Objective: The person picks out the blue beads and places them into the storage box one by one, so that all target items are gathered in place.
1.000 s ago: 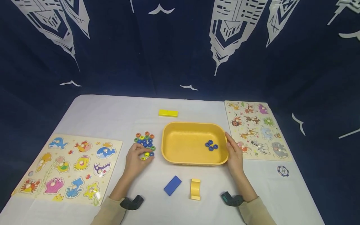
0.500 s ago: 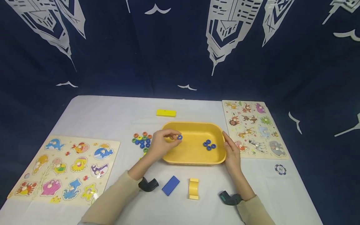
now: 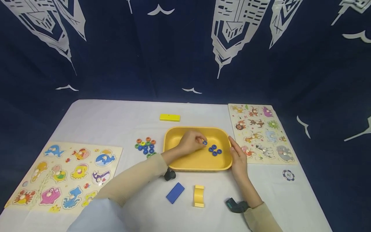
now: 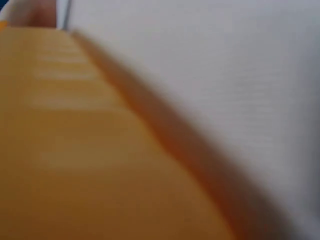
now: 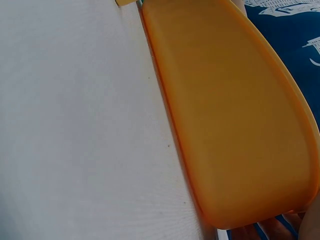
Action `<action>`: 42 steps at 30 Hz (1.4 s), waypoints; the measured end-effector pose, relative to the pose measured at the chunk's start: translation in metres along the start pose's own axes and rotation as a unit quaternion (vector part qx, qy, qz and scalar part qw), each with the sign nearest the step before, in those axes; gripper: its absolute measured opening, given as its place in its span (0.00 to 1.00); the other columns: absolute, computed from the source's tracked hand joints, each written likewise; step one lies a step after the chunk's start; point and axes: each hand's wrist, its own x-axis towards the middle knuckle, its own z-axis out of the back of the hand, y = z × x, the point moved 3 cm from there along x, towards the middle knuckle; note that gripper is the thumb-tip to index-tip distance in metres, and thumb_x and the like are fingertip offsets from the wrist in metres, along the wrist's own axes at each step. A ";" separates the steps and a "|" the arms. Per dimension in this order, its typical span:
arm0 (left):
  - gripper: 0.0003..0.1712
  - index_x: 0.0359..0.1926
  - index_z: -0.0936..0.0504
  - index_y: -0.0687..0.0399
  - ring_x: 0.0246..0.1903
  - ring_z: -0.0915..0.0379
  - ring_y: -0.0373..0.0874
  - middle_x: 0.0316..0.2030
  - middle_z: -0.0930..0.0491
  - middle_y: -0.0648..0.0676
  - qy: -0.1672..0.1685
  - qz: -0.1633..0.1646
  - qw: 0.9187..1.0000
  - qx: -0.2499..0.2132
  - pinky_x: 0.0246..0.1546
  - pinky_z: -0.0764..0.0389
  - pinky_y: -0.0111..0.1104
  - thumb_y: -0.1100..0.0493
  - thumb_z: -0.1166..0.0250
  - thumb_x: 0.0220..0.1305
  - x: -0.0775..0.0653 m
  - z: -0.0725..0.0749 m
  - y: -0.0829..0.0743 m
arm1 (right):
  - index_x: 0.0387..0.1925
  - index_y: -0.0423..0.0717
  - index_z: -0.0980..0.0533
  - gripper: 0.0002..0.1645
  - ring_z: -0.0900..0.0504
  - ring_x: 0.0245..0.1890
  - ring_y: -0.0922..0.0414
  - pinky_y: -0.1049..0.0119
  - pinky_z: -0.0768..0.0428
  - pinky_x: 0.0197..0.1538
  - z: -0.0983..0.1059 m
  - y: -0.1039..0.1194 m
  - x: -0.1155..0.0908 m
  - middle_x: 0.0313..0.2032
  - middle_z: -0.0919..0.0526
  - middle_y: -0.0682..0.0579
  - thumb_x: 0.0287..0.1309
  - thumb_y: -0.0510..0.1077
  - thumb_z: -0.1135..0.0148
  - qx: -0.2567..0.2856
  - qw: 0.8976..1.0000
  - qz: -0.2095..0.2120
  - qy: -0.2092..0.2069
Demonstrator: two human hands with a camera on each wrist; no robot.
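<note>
My left hand [image 3: 189, 141] is over the yellow tray [image 3: 185, 166], pinching a blue bead [image 3: 204, 142] between thumb and fingertips. Just right of that bead, several blue beads [image 3: 214, 147] lie together on the tray floor. My right hand [image 3: 240, 161] rests against the tray's right end, its fingers extended along the rim. In the right wrist view, parts of the right hand [image 5: 310, 222] show at the tray's end [image 5: 250, 190]. The left wrist view is blurred and shows mostly the tray [image 4: 90, 165]; the held bead cannot be made out there.
Left of the tray lies a cluster of mixed beads [image 3: 146, 146], partly hidden by my left sleeve. Animal puzzle boards [image 3: 68, 174] flank it. A yellow block [image 3: 169, 117] is behind; a blue block [image 3: 175, 192] and yellow arch block [image 3: 198, 196] lie in front. A chip [image 3: 288, 175] is right.
From the bead cluster, my left hand has moved right over the tray with a blue bead, and is now lower, near the other blue beads. My right hand stays at the tray's end.
</note>
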 end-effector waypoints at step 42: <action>0.17 0.42 0.21 0.60 0.34 0.29 0.54 0.33 0.23 0.57 -0.367 0.018 0.929 -0.038 0.33 0.25 0.37 0.68 0.34 0.47 -0.161 0.134 0.010 | 0.60 0.47 0.37 0.22 0.42 0.64 0.60 0.82 0.42 0.59 -0.003 0.003 -0.002 0.62 0.36 0.54 0.65 0.39 0.62 0.007 1.000 0.012 -0.004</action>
